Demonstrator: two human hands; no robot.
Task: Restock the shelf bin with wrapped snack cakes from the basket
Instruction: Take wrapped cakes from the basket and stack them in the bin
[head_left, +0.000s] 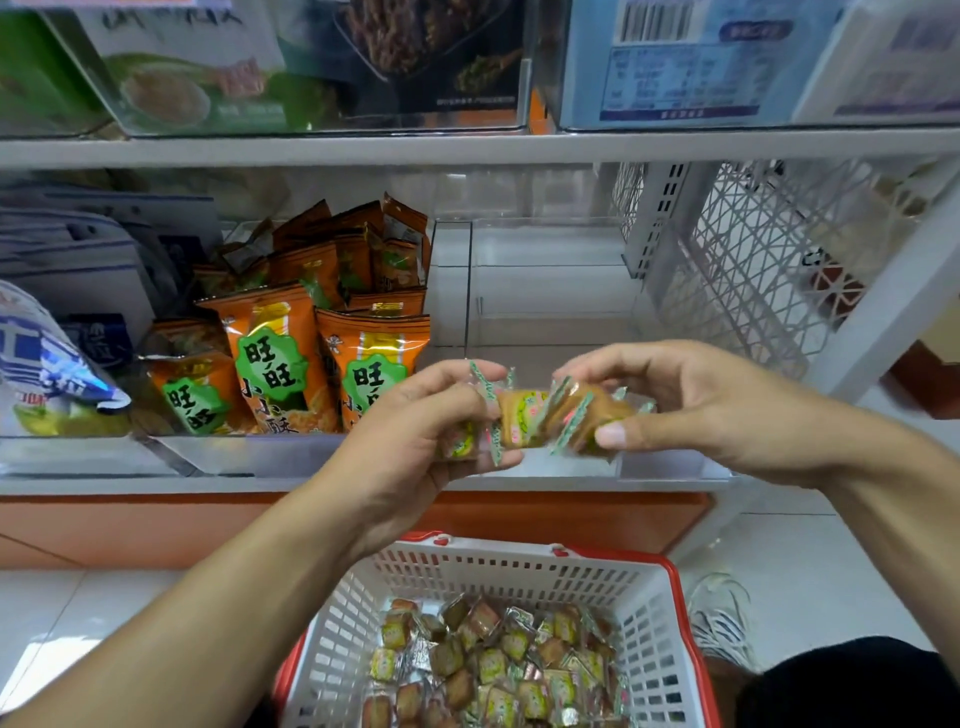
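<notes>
Here, both hands (415, 421) (696, 400) pinching blurred snack cakes (540, 415), perhaps four, basket (519, 577) cropped

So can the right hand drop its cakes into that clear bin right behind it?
Probably yes. The right hand holds wrapped snack cakes just above the clear bin, whose top is open, and nothing sits between them.

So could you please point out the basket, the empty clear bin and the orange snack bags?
basket (519, 564), head view, far white wall.
clear bin (545, 270), head view, back wall.
orange snack bags (272, 358), head view, front bag's green label.
</notes>
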